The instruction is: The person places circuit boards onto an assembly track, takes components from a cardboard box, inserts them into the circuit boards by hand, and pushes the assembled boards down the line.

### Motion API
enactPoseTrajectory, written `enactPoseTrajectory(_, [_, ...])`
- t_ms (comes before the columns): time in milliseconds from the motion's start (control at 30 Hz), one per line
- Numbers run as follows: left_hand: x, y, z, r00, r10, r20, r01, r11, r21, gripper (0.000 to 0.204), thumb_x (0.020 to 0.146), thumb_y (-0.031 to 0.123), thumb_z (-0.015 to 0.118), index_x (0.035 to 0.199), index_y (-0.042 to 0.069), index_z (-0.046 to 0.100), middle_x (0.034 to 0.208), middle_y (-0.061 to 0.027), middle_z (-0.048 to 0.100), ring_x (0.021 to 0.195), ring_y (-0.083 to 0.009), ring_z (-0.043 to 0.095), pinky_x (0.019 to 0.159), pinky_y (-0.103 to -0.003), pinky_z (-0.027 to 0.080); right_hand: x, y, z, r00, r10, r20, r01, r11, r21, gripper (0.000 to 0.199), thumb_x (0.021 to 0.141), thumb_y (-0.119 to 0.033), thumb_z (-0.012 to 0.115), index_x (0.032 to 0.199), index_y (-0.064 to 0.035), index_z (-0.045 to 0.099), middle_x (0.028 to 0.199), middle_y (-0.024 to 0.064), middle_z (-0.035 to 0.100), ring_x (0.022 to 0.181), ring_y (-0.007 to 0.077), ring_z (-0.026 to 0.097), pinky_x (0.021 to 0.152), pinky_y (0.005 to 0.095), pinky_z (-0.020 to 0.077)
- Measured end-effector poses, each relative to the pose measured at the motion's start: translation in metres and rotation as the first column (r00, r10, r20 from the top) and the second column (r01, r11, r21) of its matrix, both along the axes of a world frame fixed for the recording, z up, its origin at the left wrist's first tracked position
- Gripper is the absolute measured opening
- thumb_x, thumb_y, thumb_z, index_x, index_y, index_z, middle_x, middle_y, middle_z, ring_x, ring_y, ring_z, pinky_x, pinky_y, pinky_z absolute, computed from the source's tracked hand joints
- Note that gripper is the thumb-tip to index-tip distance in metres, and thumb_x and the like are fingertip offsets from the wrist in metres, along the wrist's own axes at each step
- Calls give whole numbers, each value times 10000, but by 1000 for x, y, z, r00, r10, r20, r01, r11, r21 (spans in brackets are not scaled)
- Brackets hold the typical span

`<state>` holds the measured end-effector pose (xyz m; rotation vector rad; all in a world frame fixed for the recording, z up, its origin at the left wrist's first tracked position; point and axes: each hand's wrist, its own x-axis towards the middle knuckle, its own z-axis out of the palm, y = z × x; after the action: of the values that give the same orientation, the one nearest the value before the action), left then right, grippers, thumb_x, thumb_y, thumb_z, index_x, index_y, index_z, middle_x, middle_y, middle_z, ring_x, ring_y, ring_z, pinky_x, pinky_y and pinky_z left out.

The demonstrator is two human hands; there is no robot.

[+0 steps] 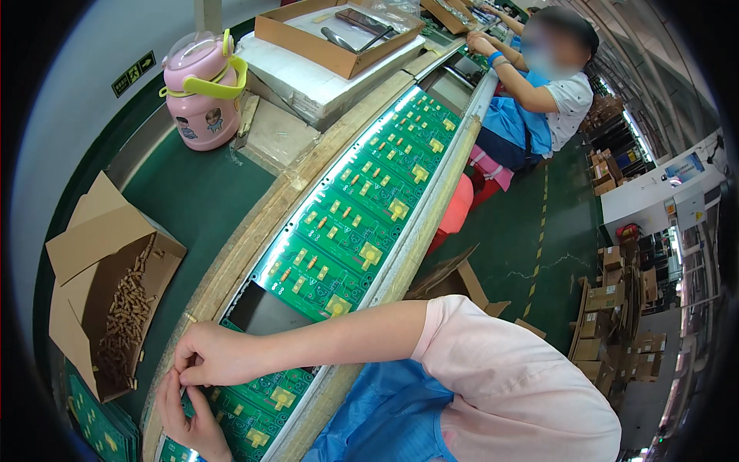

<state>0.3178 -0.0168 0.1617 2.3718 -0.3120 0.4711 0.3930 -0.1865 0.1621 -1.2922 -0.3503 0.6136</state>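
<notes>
My right hand (219, 356) reaches across from the right with its fingers curled into a pinch. Just below it, my left hand (188, 422) has its fingers bent upward, thumb close to them. The fingertips of both hands meet over the left rail; anything between them is too small or hidden to name. Beneath the hands lies a green circuit board (281, 399) with yellow pads and small parts. A longer green circuit board panel (350, 212) lies farther up the track, carrying rows of striped resistors and yellow pieces. A dark gap separates the two.
Left of the rail (231, 269) stands an open cardboard box (165, 258) of small tan cylindrical parts (127, 319). Stacked green boards (104, 423) sit below it. A pink jug (202, 100) and a shallow carton (300, 38) stand farther back. A co-worker (539, 100) sits at the far right.
</notes>
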Motion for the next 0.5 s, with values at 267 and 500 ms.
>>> enactPoseTrajectory(267, [0, -4, -6, 990, 110, -90, -122, 982, -144, 292, 919, -32, 622, 1211, -40, 630, 1157, -149, 677, 1010, -212, 653, 906, -315, 508, -1, 1, -5, 1000, 4, -3, -3, 999, 34, 100, 843, 91, 583, 890, 76, 670, 761, 116, 680, 675, 149, 655, 599, 287, 535])
enactPoseTrajectory(500, [-1, 3, -13, 995, 70, -72, -82, 979, -185, 260, 930, -43, 608, 1189, -46, 636, 1124, -140, 686, 975, -183, 653, 878, -296, 520, -1, 0, -4, 998, 42, -48, -39, 998, 54, 100, 854, 100, 577, 923, 70, 644, 791, 119, 675, 691, 157, 661, 593, 290, 541])
